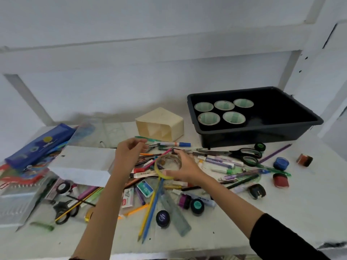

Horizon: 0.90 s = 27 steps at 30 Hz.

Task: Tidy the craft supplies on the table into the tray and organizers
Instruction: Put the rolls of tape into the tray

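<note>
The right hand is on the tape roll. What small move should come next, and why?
Probably lift the tape roll clear of the pens and carry it toward the tray. The right hand grips its rim with thumb and fingers, and the tray shows bare floor beside the cups.

The light was soft, even and a bit dim, with a cool blue look on the wall (169, 25) and bench (281, 212). Shadows were faint, darkest under the tray (253, 137). Everything looked a little blurry, so small words were hard to read. Straight lines bent near the edges.
</note>
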Each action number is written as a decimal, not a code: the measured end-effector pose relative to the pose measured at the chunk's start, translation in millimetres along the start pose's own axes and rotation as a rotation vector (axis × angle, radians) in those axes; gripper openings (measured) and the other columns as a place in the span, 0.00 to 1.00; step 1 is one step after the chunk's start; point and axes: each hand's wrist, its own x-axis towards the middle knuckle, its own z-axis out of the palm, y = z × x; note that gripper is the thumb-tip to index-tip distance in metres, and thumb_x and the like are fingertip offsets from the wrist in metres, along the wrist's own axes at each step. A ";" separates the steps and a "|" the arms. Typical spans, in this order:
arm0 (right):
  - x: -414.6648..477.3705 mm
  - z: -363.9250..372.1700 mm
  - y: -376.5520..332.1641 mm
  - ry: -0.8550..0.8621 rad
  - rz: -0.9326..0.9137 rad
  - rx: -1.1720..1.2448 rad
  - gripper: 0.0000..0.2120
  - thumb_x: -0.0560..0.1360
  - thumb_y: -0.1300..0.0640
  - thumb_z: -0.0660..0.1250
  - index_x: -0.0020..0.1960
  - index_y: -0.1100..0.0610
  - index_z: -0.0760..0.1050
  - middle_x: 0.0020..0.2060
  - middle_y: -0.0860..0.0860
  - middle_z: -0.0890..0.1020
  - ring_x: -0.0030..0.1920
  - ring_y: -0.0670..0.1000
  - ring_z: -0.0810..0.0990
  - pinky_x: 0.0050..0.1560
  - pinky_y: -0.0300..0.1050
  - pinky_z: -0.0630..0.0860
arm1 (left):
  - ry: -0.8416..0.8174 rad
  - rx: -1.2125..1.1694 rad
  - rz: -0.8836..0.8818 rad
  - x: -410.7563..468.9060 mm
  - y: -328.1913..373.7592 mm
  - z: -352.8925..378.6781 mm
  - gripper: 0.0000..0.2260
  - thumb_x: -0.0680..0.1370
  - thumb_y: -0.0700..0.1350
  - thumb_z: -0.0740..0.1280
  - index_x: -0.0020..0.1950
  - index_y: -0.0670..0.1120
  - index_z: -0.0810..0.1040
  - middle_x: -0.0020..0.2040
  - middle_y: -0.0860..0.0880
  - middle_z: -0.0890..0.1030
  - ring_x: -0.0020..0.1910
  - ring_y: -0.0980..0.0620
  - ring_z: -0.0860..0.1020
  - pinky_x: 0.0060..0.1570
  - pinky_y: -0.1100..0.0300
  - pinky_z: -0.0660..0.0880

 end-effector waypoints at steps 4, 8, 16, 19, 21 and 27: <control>-0.9 7.0 -2.7 -0.033 -0.049 -0.193 0.54 0.60 0.33 0.73 0.76 0.51 0.52 0.73 0.51 0.61 0.72 0.55 0.58 0.71 0.53 0.59 | 0.004 -0.036 -0.068 -8.1 -16.7 -5.9 0.06 0.72 0.43 0.68 0.45 0.48 0.83 0.41 0.50 0.84 0.45 0.49 0.82 0.51 0.52 0.78; -3.8 8.3 0.2 0.066 -0.061 -0.126 0.49 0.60 0.38 0.76 0.73 0.54 0.58 0.68 0.52 0.66 0.69 0.53 0.63 0.69 0.46 0.62 | 0.047 -0.135 -0.113 -8.5 -24.3 1.1 0.08 0.76 0.37 0.64 0.51 0.43 0.82 0.41 0.46 0.84 0.43 0.52 0.82 0.33 0.67 0.77; -17.8 -75.8 -4.0 0.289 -0.119 0.242 0.45 0.61 0.42 0.77 0.71 0.50 0.61 0.62 0.45 0.68 0.64 0.45 0.67 0.64 0.42 0.68 | -0.054 -0.135 -0.003 7.8 10.9 50.6 0.07 0.76 0.37 0.64 0.47 0.44 0.81 0.41 0.46 0.84 0.42 0.52 0.82 0.48 0.59 0.76; -10.3 -128.8 2.1 0.379 -0.134 0.219 0.45 0.62 0.47 0.78 0.73 0.53 0.60 0.66 0.49 0.69 0.65 0.47 0.68 0.64 0.42 0.68 | -0.114 -0.110 0.082 15.2 33.1 83.6 0.08 0.77 0.37 0.63 0.48 0.44 0.81 0.41 0.47 0.83 0.41 0.54 0.81 0.42 0.64 0.75; -5.3 -165.7 7.5 0.446 -0.114 0.193 0.44 0.64 0.51 0.78 0.73 0.55 0.60 0.67 0.51 0.69 0.66 0.48 0.69 0.64 0.40 0.67 | -0.146 -0.087 0.136 21.1 48.7 107.5 0.08 0.77 0.38 0.63 0.47 0.45 0.81 0.40 0.49 0.83 0.41 0.55 0.80 0.37 0.67 0.74; 24.7 -253.4 55.3 0.563 0.064 0.043 0.47 0.62 0.49 0.79 0.73 0.56 0.58 0.69 0.54 0.66 0.68 0.53 0.66 0.69 0.49 0.65 | -0.239 -0.024 0.272 45.9 85.4 176.9 0.07 0.77 0.40 0.65 0.47 0.48 0.81 0.41 0.52 0.81 0.42 0.58 0.78 0.43 0.67 0.71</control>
